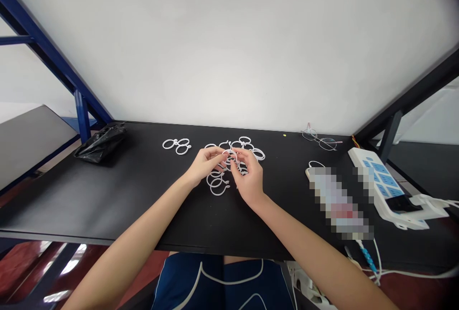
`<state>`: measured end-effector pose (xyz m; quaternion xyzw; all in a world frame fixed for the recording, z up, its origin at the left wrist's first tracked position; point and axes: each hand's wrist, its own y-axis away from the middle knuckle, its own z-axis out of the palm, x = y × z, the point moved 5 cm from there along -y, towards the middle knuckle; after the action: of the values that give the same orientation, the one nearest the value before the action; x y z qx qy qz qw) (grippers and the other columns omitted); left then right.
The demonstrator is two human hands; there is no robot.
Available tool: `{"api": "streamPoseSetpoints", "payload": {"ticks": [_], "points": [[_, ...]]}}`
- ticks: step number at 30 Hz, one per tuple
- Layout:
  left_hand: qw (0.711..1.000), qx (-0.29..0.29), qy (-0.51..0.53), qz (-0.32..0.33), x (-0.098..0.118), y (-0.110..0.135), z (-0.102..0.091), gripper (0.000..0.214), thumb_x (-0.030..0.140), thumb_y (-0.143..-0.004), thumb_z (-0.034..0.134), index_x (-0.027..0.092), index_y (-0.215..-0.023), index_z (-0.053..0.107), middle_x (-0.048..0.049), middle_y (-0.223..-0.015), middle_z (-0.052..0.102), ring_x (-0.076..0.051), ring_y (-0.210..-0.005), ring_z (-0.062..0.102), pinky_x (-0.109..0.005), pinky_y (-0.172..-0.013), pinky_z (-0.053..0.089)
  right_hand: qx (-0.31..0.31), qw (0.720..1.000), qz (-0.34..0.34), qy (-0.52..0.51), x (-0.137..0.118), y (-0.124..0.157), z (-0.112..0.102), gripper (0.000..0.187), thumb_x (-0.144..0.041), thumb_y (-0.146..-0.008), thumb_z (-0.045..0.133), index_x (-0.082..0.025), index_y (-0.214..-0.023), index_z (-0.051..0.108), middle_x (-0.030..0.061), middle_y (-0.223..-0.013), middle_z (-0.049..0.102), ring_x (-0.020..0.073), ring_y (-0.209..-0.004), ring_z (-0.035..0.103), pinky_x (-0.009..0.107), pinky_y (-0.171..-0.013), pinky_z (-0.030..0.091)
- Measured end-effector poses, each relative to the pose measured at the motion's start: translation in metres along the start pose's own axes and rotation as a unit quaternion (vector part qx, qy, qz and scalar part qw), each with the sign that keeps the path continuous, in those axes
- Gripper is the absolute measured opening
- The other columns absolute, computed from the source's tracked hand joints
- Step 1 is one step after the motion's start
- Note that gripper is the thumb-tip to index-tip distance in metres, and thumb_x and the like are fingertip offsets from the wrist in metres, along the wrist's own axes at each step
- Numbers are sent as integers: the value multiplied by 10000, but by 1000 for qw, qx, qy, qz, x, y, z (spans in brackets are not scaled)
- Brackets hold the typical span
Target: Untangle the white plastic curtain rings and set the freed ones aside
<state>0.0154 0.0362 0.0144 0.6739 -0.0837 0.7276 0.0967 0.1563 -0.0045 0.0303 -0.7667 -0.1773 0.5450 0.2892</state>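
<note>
My left hand (206,163) and my right hand (249,171) meet above the middle of the black table (150,190). Between their fingertips they pinch a white plastic ring (230,152), which looks like a shower curtain ring; the fingers partly hide it. Under and around both hands lies a loose pile of similar white rings (219,193), some with open ends and small knobs. A separate cluster of white rings (182,147) lies to the left, touching one another.
At the back left rests a black plastic bag (101,144). On the right are eyeglasses (324,144), a blurred-out phone (337,202) on a cable, and a white power strip (382,181) with plugs. A white wall (229,61) rises behind the table.
</note>
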Motion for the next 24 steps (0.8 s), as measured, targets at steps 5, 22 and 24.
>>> {"api": "streamPoseSetpoints", "payload": {"ticks": [5,22,24], "points": [[997,24,77,-10,-2,-2,-6,309,393,-694,786,148,-865,708,-26,-741,632,-127,-695,625,-226,-608,559,0,1000,16,-13,5,1,1,244,-189,-875,574,-238,-1113,579,66,-1067,663,185,-904,676,354,-804,587],[988,16,151,-36,1,-2,-6,291,372,-692,795,151,-852,694,18,-697,557,-67,-612,538,-189,-585,525,16,999,29,-31,1,1,-1,62,-251,-871,609,-213,-914,632,34,-829,703,167,-735,680,313,-678,579],[989,12,144,-37,0,-2,-6,303,381,-703,786,154,-884,697,14,-707,562,-71,-620,549,-186,-583,525,19,999,28,-30,0,1,-1,58,-254,-871,612,-209,-901,631,32,-808,700,164,-715,675,303,-653,571]]}}
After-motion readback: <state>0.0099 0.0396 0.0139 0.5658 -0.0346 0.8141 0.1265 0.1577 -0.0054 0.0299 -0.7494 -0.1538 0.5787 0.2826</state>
